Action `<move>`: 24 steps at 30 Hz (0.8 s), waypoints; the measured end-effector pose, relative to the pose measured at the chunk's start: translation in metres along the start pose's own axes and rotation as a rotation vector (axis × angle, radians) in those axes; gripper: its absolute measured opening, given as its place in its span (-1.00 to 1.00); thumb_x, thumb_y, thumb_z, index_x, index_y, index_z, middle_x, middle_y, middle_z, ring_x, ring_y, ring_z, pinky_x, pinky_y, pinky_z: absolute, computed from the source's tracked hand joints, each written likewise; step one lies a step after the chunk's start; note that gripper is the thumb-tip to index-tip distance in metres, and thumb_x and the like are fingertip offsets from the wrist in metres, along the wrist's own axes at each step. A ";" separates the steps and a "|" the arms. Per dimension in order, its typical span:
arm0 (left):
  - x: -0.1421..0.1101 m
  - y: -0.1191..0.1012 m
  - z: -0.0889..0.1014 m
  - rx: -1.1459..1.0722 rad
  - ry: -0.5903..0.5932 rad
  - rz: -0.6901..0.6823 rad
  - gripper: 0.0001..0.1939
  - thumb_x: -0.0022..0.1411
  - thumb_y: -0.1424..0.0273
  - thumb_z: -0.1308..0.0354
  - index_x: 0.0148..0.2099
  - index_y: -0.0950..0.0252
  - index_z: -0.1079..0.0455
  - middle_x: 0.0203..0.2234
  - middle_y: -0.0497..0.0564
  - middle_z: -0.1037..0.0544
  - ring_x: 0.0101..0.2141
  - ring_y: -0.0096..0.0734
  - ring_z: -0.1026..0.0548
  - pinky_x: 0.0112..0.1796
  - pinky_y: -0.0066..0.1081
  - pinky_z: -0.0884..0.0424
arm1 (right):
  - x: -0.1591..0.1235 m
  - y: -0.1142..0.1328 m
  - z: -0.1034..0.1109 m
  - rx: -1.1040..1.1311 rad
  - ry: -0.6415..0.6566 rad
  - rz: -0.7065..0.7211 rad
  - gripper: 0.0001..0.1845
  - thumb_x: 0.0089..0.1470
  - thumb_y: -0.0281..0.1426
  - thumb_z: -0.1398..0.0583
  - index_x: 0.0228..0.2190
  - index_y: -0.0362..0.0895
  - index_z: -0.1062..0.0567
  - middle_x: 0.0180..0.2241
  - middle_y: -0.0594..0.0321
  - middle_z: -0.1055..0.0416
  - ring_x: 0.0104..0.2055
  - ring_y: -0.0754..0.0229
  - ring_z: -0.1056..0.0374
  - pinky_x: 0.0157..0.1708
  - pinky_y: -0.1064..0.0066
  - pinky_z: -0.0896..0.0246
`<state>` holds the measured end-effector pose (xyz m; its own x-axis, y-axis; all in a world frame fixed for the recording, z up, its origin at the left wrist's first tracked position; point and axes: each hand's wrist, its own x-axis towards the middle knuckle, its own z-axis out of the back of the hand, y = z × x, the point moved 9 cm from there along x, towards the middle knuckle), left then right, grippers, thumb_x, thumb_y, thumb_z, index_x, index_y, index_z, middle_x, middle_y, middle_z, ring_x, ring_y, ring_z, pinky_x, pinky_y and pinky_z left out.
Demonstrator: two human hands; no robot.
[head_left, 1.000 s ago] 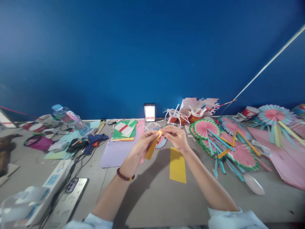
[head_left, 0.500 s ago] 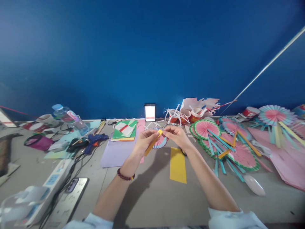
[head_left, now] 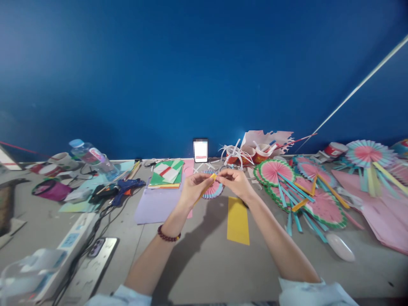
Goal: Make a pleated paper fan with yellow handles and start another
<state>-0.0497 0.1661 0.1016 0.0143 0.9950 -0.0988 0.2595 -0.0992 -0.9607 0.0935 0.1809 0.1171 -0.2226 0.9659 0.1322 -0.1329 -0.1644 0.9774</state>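
Both hands meet above the middle of the table around a narrow strip of yellow paper [head_left: 202, 196]. My left hand [head_left: 193, 189] pinches it along its length between thumb and fingers and covers much of it. At the strip's upper end, the fingertips of my right hand [head_left: 236, 182] are closed on the paper. Behind and below the hands lies a round pleated paper fan [head_left: 211, 191] in pink and blue, partly covered by them. A flat yellow paper rectangle [head_left: 238, 223] rests on the table beside my right wrist.
Left are a purple sheet [head_left: 153, 207], green papers [head_left: 177, 174], a blue glue gun [head_left: 123, 190], a bottle [head_left: 95, 157], a phone [head_left: 92, 267] and a power strip [head_left: 65, 250]. Watermelon-coloured fans [head_left: 325, 207] lie right, near a white computer mouse [head_left: 341, 247]. A lit phone [head_left: 200, 151] stands at the wall.
The yellow strip has turned and narrowed in my fingers, so less of it shows below my left hand. Both hands stay in nearly the same place.
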 end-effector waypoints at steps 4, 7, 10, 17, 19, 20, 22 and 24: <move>-0.001 0.003 -0.003 0.020 0.036 0.033 -0.63 -0.26 0.18 -0.47 -0.47 0.36 -0.53 -0.59 0.02 -0.56 -0.55 -0.44 -0.49 -0.47 -0.48 -0.41 | 0.000 0.001 -0.001 0.000 0.001 0.017 -0.72 -0.10 -0.18 -0.28 -0.48 -0.16 -0.51 -0.50 0.26 -0.44 -0.48 0.28 -0.28 -0.47 0.44 -0.20; -0.002 0.003 -0.004 0.035 0.051 0.041 -0.64 -0.23 0.16 -0.45 -0.48 0.36 -0.54 -0.59 0.03 -0.57 -0.54 -0.42 -0.50 -0.42 -0.44 -0.43 | 0.000 0.000 0.000 0.011 0.002 0.015 -0.72 -0.10 -0.18 -0.29 -0.47 -0.16 -0.52 -0.49 0.25 -0.45 -0.48 0.28 -0.29 -0.46 0.43 -0.21; -0.003 0.001 -0.003 0.054 0.046 0.023 -0.65 -0.18 0.15 -0.43 -0.47 0.35 -0.55 -0.57 0.04 -0.58 -0.51 -0.39 -0.51 -0.40 -0.43 -0.44 | 0.001 -0.004 -0.001 0.049 0.023 -0.020 -0.70 -0.11 -0.16 -0.30 -0.46 -0.16 -0.54 -0.51 0.25 -0.46 -0.48 0.26 -0.30 -0.44 0.41 -0.23; -0.005 0.000 -0.002 0.089 0.052 0.016 -0.68 -0.14 0.16 -0.41 -0.50 0.34 -0.55 -0.58 0.04 -0.58 -0.53 -0.39 -0.51 -0.44 -0.45 -0.42 | 0.003 -0.007 0.001 0.128 0.040 -0.012 -0.68 0.01 -0.15 -0.23 -0.40 -0.17 -0.57 -0.47 0.22 -0.49 -0.48 0.29 -0.31 -0.41 0.41 -0.23; -0.005 0.001 -0.003 0.092 0.057 0.018 -0.68 -0.14 0.16 -0.41 -0.50 0.33 -0.55 -0.58 0.04 -0.58 -0.54 -0.40 -0.50 -0.45 -0.45 -0.41 | 0.002 -0.006 -0.002 0.120 0.073 -0.004 -0.69 0.02 -0.16 -0.23 -0.37 -0.16 -0.57 -0.46 0.23 -0.49 -0.47 0.29 -0.32 -0.40 0.41 -0.24; -0.005 0.001 -0.004 0.096 0.062 0.018 -0.68 -0.14 0.15 -0.41 -0.50 0.34 -0.55 -0.58 0.05 -0.58 -0.54 -0.40 -0.50 -0.46 -0.45 -0.41 | 0.001 -0.005 -0.003 0.111 0.087 -0.005 -0.70 0.01 -0.17 -0.24 -0.36 -0.15 -0.57 -0.45 0.23 -0.50 -0.47 0.28 -0.32 -0.40 0.41 -0.24; -0.006 0.001 -0.005 0.107 0.068 0.013 -0.68 -0.14 0.16 -0.41 -0.50 0.34 -0.55 -0.58 0.05 -0.58 -0.55 -0.42 -0.49 -0.47 -0.46 -0.40 | 0.000 -0.004 -0.006 0.088 0.101 -0.014 -0.73 -0.03 -0.19 -0.27 -0.37 -0.14 -0.57 -0.43 0.24 -0.50 -0.44 0.27 -0.34 -0.38 0.41 -0.25; -0.005 0.002 -0.006 0.117 0.066 0.008 -0.68 -0.15 0.17 -0.42 -0.51 0.35 -0.54 -0.59 0.05 -0.58 -0.56 -0.43 -0.48 -0.47 -0.47 -0.39 | -0.001 -0.005 -0.007 0.078 0.087 -0.031 -0.73 -0.06 -0.19 -0.30 -0.39 -0.14 -0.58 -0.43 0.24 -0.51 -0.42 0.25 -0.35 -0.35 0.39 -0.27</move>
<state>-0.0439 0.1607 0.1015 0.0802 0.9925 -0.0927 0.1447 -0.1037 -0.9840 0.0874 0.1797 0.1111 -0.3031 0.9487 0.0902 -0.0663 -0.1154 0.9911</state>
